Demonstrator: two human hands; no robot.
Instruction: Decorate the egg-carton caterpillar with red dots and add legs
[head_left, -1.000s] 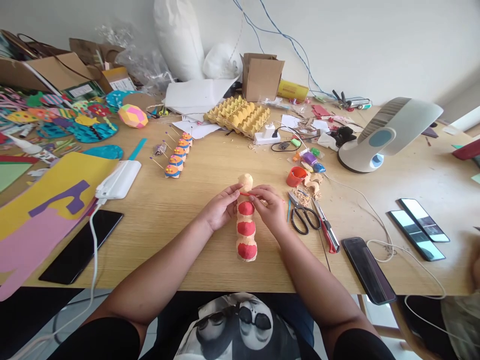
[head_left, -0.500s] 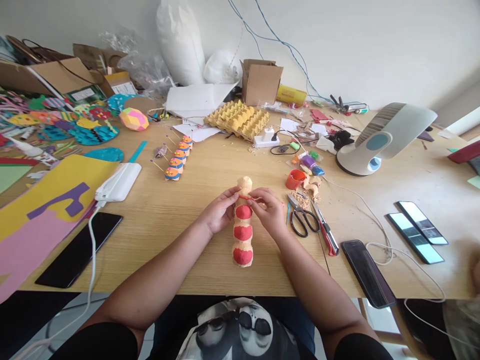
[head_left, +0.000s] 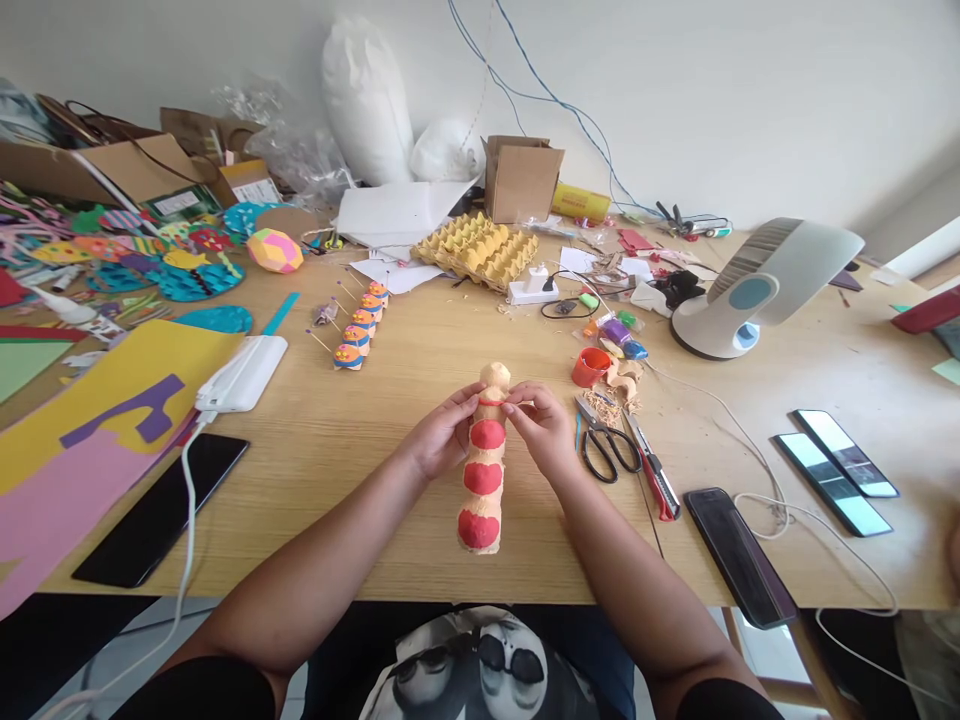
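A beige strip of egg carton cups [head_left: 491,492] points away from me over the table, with red clay patches [head_left: 482,478] on its three nearer cups. The farther cups are bare. Across one of these runs a thin red clay strand [head_left: 491,403]. On the left, my left hand [head_left: 444,437] is closed on the carton's side, thumb and fingertips by the strand's left end. My right hand [head_left: 541,428] pinches at the strand's right end, fingertips against the carton. Some fingers are hidden behind the carton.
Right of my hands lie scissors [head_left: 607,440], a red utility knife [head_left: 654,470], a red clay tub [head_left: 591,367] and phones [head_left: 739,555]. Orange-and-blue carton caterpillar [head_left: 361,328] stands beyond. A power bank [head_left: 241,375] and coloured paper [head_left: 127,400] lie left; a white fan [head_left: 757,290] stands right.
The carton's near end has tilted slightly left and towards me. The red strand now lies straighter across the cup, between both hands' fingertips. The whole view has shifted a little.
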